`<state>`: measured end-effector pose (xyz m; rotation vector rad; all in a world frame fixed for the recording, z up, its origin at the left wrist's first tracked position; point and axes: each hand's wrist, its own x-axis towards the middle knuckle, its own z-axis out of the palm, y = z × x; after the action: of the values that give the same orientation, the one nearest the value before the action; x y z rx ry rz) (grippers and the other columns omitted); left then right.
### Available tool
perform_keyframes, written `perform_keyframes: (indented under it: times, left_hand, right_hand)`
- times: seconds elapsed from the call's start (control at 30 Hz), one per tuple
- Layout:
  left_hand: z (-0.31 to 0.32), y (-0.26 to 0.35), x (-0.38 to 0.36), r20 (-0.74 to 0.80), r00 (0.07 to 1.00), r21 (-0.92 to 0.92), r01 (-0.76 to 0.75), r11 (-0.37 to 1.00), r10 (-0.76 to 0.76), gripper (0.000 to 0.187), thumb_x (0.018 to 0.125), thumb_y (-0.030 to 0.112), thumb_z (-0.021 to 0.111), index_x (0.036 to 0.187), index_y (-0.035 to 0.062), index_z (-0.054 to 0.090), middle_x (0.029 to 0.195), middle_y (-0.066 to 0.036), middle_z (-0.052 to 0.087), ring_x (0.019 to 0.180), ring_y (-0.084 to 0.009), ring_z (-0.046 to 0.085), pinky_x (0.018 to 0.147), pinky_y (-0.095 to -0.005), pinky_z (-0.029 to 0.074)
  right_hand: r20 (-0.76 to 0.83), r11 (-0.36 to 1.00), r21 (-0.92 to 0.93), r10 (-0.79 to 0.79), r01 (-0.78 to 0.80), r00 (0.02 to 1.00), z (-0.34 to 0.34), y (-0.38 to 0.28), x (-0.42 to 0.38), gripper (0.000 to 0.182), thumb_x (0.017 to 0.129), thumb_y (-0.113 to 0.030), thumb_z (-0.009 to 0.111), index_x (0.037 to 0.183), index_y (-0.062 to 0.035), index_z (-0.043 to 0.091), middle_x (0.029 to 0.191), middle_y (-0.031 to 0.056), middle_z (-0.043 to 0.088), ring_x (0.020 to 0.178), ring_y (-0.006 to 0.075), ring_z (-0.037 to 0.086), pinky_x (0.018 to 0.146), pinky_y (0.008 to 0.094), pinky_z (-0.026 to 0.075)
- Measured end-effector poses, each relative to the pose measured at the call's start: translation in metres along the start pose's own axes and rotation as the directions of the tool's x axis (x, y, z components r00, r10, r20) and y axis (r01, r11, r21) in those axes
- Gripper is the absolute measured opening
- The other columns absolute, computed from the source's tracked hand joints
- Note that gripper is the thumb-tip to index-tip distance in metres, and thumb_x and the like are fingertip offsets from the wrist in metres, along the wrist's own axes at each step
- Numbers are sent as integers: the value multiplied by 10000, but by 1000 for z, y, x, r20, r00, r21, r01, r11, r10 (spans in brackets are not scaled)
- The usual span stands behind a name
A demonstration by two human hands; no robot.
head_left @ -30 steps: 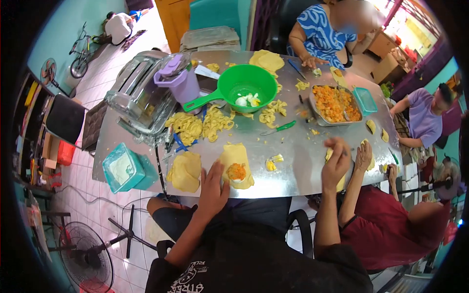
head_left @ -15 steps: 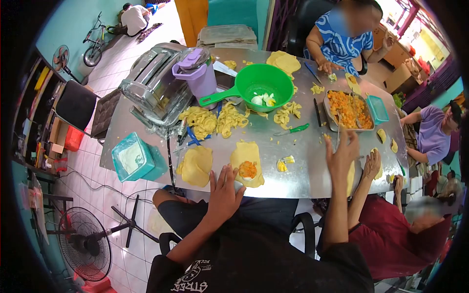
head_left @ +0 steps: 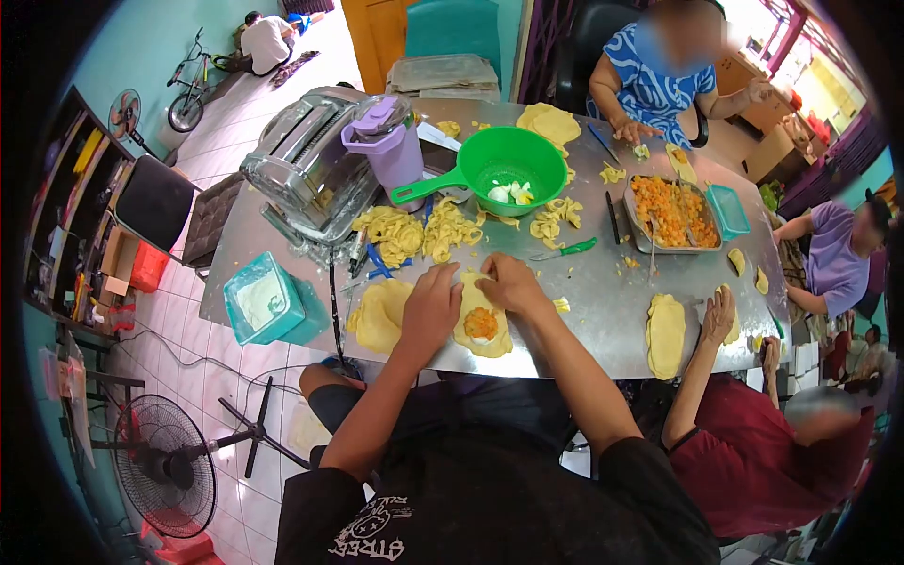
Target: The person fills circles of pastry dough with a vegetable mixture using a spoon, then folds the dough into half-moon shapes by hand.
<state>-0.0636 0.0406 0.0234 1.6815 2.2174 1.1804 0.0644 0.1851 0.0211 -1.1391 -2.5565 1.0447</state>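
Note:
In front of me lies a flat dough sheet (head_left: 492, 347) with a mound of orange diced filling (head_left: 481, 323) on it, something white showing beneath. My left hand (head_left: 433, 306) is at the sheet's far left edge, fingers curled onto the dough. Opposite it, my right hand (head_left: 511, 283) pinches the far right edge. Another dough sheet (head_left: 375, 318) is left of my left hand, partly covered by it. A small yellow-white egg piece (head_left: 562, 305) sits just right of my right wrist.
Beyond my hands are a green-handled knife (head_left: 574, 248), dough scraps (head_left: 450, 232), a green strainer (head_left: 513, 169) with egg pieces and a pasta machine (head_left: 306, 169). A filling tray (head_left: 673, 249) stands right, a flour tub (head_left: 264, 299) left. A co-worker's hand (head_left: 720, 315) is at right.
My right hand has come left from beside the filling tray to the dough sheet. My left hand has slid to the sheet's far edge and curled its fingers.

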Motion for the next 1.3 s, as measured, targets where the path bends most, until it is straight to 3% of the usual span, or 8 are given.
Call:
perform_keyframes:
  times: [0.07,0.13,0.2,0.3,0.47,0.7,1.03,1.3]
  left_hand:
    - [3,-4,4,60,997,18,-53,998,52,382,926,117,651,1298,55,588,1207,-169,634,1154,-356,590,983,-438,477]
    - [1,-6,6,60,991,13,-117,993,116,361,910,115,667,1261,48,610,1186,-167,639,1138,-353,597,973,-430,486]
    - [-3,-4,9,61,983,3,-173,985,172,340,895,112,682,1223,41,632,1165,-166,644,1122,-351,605,964,-422,494]
    - [-17,7,6,419,908,-233,92,968,14,243,866,103,703,1098,35,675,1089,-148,655,1056,-354,620,915,-415,511]
    - [-6,15,-42,111,967,-172,-208,963,229,156,845,85,721,987,40,673,1006,-124,647,968,-335,621,839,-408,511]
    - [3,10,-82,3,961,-104,-275,956,277,229,823,29,733,1049,26,695,1018,-105,646,1004,-306,635,873,-397,527]
    - [9,0,-102,70,913,65,-406,911,402,292,821,25,714,1111,11,681,1109,-108,625,1120,-275,623,966,-378,528]
    - [5,19,-114,146,957,197,-277,940,252,399,915,298,666,1217,37,645,1208,-108,595,1257,-293,519,1165,-523,303]
  right_hand:
    - [137,995,74,57,-68,989,-3,7,2,309,827,-215,747,1067,-43,657,1070,179,654,954,368,641,841,447,511]
    - [18,958,167,-240,234,971,-8,9,-5,274,818,-184,738,1030,-41,643,1006,169,651,889,365,646,805,432,511]
    - [45,941,236,-260,242,965,-21,6,-20,250,817,-154,725,1017,-37,632,991,171,645,885,364,643,793,422,509]
    - [50,913,303,-302,274,952,-24,-4,-51,216,814,-96,694,1004,-32,616,971,180,631,876,369,635,782,411,508]
    - [-66,871,86,-479,483,875,-14,-9,-95,161,856,-32,640,1012,-13,611,1012,174,627,973,366,618,815,440,512]
    - [-93,813,-131,-580,567,809,17,11,-132,299,823,-46,627,1117,-21,677,1076,132,641,1019,311,633,886,400,529]
    - [-164,785,-225,-614,577,772,40,26,-143,368,839,-69,653,1204,-22,651,1160,131,614,1117,302,604,1003,436,470]
    - [-138,816,-367,-522,446,842,46,5,-161,431,896,-156,654,1297,-9,593,1216,133,587,1212,285,550,1104,480,370]
